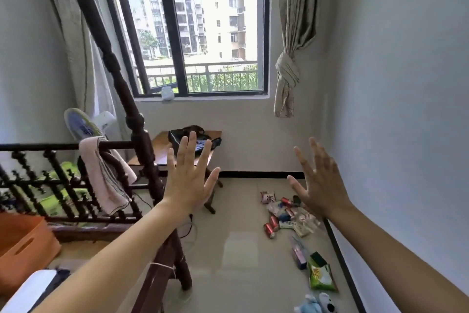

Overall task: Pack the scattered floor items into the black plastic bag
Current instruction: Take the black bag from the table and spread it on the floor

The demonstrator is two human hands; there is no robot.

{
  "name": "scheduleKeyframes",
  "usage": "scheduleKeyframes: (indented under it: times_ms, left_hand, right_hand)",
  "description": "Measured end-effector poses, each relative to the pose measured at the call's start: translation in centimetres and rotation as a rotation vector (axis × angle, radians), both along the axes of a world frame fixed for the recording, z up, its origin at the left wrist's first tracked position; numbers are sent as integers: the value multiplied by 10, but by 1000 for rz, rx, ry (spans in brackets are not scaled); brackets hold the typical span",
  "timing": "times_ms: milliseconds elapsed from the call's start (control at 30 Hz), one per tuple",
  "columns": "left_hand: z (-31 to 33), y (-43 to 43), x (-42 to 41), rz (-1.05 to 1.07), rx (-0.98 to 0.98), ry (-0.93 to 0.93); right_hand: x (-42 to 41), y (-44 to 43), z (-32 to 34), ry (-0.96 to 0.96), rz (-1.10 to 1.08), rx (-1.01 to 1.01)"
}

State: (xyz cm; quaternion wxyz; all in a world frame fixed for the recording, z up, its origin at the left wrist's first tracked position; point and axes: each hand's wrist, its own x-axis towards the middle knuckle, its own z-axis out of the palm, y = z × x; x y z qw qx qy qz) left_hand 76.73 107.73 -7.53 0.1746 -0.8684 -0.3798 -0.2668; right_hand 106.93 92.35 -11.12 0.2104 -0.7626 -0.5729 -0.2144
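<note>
Along the foot of the right-hand wall (406,135), on the tiled floor (241,249): a loose trail of litter. Farthest off, a heap of red cans (271,226) mixed with pale wrappers and a pink packet (267,197). Nearer, a small purple box (299,257), then a green snack packet (321,276), then soft toys (317,303) at the bottom edge. All lying bare on the tiles, none bagged, so judged to be the very start of the job.

Up in front of the view, raised side by side and well apart: left hand (189,180), back toward the camera, fingers straight and fanned, gripping nothing. Right hand (322,185) the same, splayed and empty, covering the far corner of the heap in the picture without touching it. Probably kept free like this as a ready pose, with a bag to open and pieces to gather.

Under the window (203,33), on the small wooden table (157,145): seemingly the black plastic bag (177,136), crumpled and glossy, partly hidden behind the left hand, though not sure from this far. Set well away from the litter, so probably to be fetched first and brought over to the wall.

Leftward: dark bed frame (142,150) with a pink towel (106,173) draped over its rail, orange basket (25,241) below.
</note>
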Motion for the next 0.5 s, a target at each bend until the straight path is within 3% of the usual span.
scheduleKeyframes:
  times_ms: [200,500]
  left_hand:
    - [-10,106,27,73,-14,14]
    - [-62,301,44,139,-115,-10]
  right_hand:
    - [46,145,-2,56,25,-33]
    - [53,390,-29,-62,136,-164]
